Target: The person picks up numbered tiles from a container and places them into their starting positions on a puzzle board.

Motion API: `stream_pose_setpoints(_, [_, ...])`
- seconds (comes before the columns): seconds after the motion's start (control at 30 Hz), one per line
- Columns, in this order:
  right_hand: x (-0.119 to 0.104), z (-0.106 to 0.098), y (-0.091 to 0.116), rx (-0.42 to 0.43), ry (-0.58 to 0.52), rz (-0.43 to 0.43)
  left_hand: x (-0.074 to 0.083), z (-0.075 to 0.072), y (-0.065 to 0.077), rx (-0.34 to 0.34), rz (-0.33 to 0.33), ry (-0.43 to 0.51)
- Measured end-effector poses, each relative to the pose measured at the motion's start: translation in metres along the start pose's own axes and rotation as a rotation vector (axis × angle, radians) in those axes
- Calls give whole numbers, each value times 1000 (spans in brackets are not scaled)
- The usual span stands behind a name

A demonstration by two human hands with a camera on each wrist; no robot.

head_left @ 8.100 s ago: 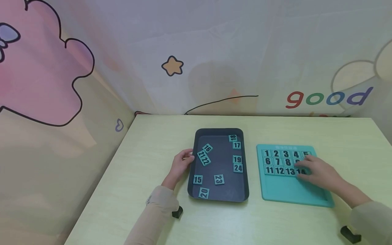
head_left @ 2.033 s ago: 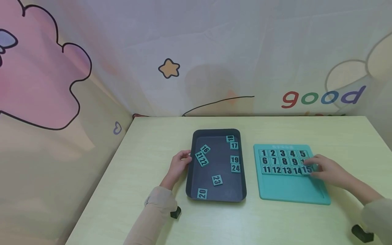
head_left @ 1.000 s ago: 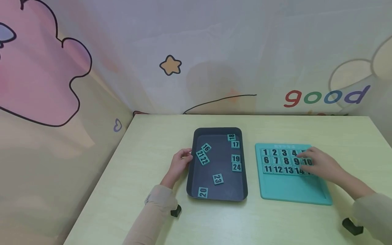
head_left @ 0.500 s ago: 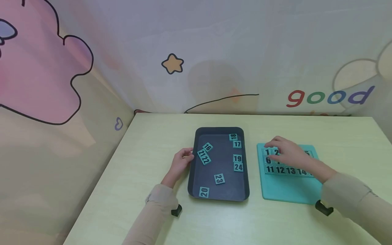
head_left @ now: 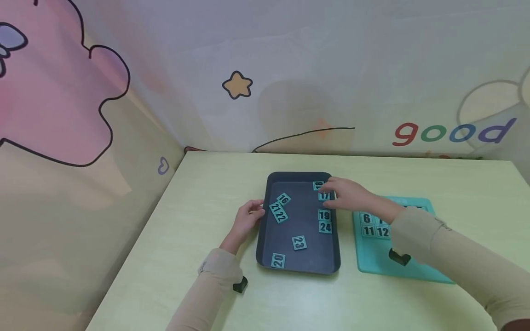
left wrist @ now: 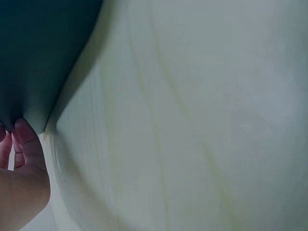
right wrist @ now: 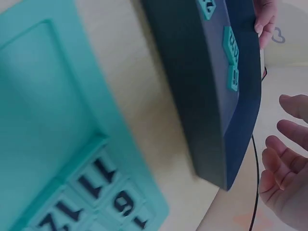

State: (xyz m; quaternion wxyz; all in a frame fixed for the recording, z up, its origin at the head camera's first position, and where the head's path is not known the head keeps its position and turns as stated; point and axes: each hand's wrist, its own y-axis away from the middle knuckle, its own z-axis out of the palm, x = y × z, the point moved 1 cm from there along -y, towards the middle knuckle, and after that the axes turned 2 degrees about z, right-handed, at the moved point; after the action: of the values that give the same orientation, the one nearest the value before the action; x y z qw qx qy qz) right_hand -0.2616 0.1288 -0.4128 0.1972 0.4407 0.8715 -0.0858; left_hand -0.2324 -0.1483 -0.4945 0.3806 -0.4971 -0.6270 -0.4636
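Observation:
My left hand [head_left: 245, 221] grips the left rim of a dark blue-grey tray [head_left: 300, 223], thumb and fingers meeting at its edge in the left wrist view. Over the tray's upper right side reaches my right hand [head_left: 352, 195], fingers spread and nothing between them in the right wrist view. Its fingertips overlap the number tile 17 [head_left: 324, 196], with tile 18 [head_left: 318, 185] just beyond. Tiles 19 [head_left: 325, 215] and 24 [head_left: 325, 227] lie below them. Elsewhere in the tray are tiles 16 [head_left: 283, 198], 21 [head_left: 275, 207], 22 [head_left: 280, 216], 23 [head_left: 299, 242] and 20 [head_left: 278, 260].
To the right of the tray lies a turquoise board [head_left: 374, 255] with rows of number tiles in its upper part, some hidden by my right forearm. Its lower part is bare. Both stand on a pale wooden table [head_left: 215, 193] against a printed wall cloth [head_left: 306, 59].
Tile 15 has gone from the tray to the end of the board's third row. My right hand has since left the board and moved left over the tray; the left hand stays at the rim.

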Motion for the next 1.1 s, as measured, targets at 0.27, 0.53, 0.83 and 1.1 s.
stream_pose_setpoints(0.27, [-23, -1, -35, -53, -52, -4, 5, -1, 3, -24, -21, 13])
stream_pose_setpoints(0.53, [-32, 13, -66, -100, -153, 25, 22, -1, 16, -27, 1, -2])
stream_pose_setpoints(0.83, [-36, 40, -86, -95, -205, 114, 1, 0, 0, -4, -10, 11])
stream_pose_setpoints(1.1, [-37, 63, -90, -71, -48, 172, 1, -1, 1, -6, 4, 25])
